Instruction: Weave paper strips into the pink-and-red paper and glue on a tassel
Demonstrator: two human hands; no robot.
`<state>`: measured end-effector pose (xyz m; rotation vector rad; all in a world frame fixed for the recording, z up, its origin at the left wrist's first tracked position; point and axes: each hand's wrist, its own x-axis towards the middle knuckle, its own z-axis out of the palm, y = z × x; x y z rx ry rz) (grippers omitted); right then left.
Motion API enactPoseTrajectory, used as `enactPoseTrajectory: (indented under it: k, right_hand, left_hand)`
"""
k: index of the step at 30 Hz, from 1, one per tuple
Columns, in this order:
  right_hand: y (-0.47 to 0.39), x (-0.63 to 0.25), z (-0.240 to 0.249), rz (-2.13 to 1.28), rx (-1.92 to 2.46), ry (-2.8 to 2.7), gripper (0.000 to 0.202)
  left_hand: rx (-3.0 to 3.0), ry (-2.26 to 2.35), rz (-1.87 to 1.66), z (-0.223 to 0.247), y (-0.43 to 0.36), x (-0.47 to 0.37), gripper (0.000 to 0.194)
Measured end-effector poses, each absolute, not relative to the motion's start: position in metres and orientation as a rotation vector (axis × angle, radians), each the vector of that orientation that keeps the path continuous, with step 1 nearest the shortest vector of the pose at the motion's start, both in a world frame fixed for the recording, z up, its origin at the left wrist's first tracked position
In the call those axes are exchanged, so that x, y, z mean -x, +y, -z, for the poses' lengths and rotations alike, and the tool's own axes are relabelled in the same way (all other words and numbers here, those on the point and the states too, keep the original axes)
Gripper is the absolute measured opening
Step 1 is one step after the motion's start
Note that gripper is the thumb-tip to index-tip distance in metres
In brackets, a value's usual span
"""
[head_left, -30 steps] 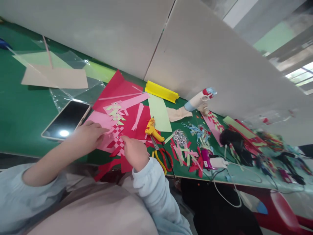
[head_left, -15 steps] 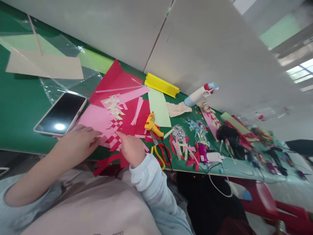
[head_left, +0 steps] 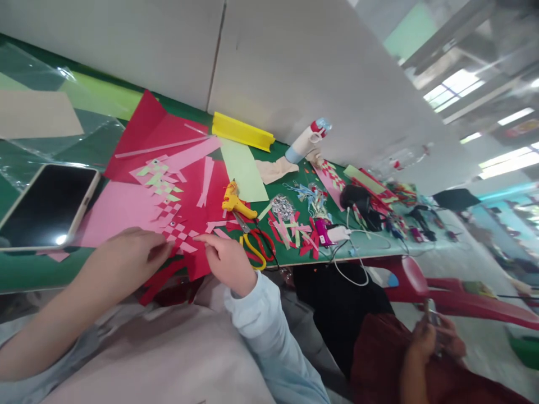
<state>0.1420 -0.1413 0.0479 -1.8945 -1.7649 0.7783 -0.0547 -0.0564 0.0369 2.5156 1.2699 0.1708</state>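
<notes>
A woven paper fish of pink and red strips, with a small eye, lies near the table's front edge between my hands. My left hand is closed, its bent fingertips at the fish's left side; the hand hides part of it. My right hand pinches the right end, index finger stretched along a pink strip and the other fingers curled. Similar woven pieces in green and pink lie just beyond, over red paper and pink paper.
A phone lies left. To the right are a yellow glue gun, scissors, paper scraps and a power bank with cables. A bottle stands by the wall. Another person's hands show at lower right.
The view has swung right, so the table things appear further left. My right hand has drawn slightly away from the left along the woven fish. Another person's hands have come into view.
</notes>
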Motion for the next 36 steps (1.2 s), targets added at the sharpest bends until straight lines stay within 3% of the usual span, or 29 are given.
enactPoseTrajectory:
  k: [11, 19, 28, 36]
  right_hand:
    - [-0.174, -0.161, -0.044, -0.781, 1.867, -1.556, 0.035]
    - [-0.18, -0.19, -0.058, -0.629, 1.845, -1.471, 0.033]
    - [-0.172, -0.326, -0.083, -0.316, 2.352, -1.441, 0.022]
    - [-0.117, -0.436, -0.063, -0.193, 2.613, -1.407, 0.019]
  left_hand:
    - [-2.536, 1.199, 0.113, -0.04, -0.065, 0.045, 0.052]
    - [-2.464, 1.148, -0.047, -0.052, -0.065, 0.017, 0.052]
    - [-2.339, 1.155, -0.234, -0.072, -0.081, -0.045, 0.056]
    - [-2.441, 1.107, -0.353, -0.041, -0.084, -0.067, 0.048]
